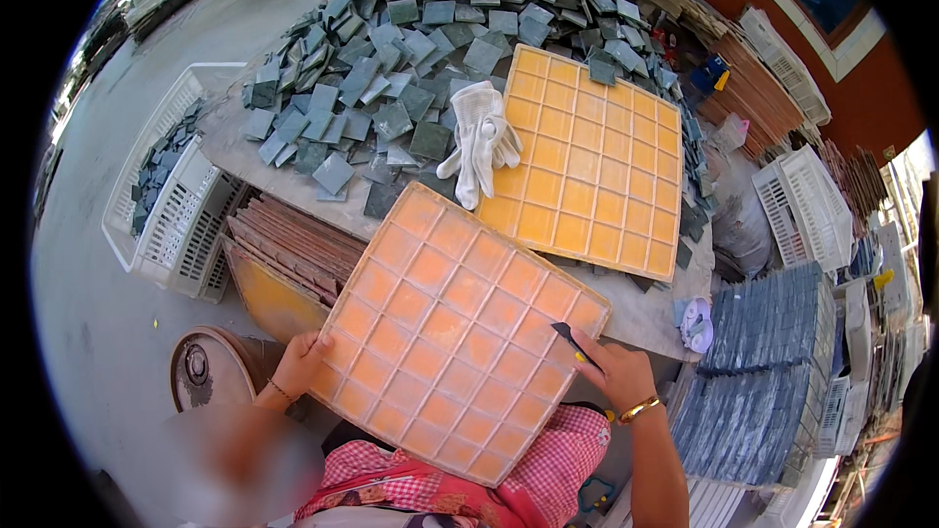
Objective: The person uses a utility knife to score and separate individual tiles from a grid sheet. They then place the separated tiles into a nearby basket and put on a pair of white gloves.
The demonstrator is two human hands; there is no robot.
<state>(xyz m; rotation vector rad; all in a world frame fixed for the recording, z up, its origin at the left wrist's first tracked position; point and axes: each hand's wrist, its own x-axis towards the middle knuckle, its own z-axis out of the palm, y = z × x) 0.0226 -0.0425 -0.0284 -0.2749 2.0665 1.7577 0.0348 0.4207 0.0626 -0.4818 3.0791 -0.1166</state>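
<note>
A square orange grid tray [445, 328], its shallow cells parted by raised ribs, rests tilted across my lap and against the table's edge. My left hand [301, 367] is closed on its left edge. In my right hand [618, 372] is a small scraper [564, 333] with a dark blade and a bit of yellow; its tip is over the tray's right side. A second grid tray [587, 161], yellow, lies on the table beyond. White work gloves [478, 142] lie over that tray's left edge.
Grey-green stone tiles [391, 78] are heaped on the table [641, 308]. A white crate [186, 205] with tiles stands at the left, above a round brown lid [201, 372]. More trays [293, 249] stack under the table. At right are a tape roll [695, 325] and stacked tiles [753, 401].
</note>
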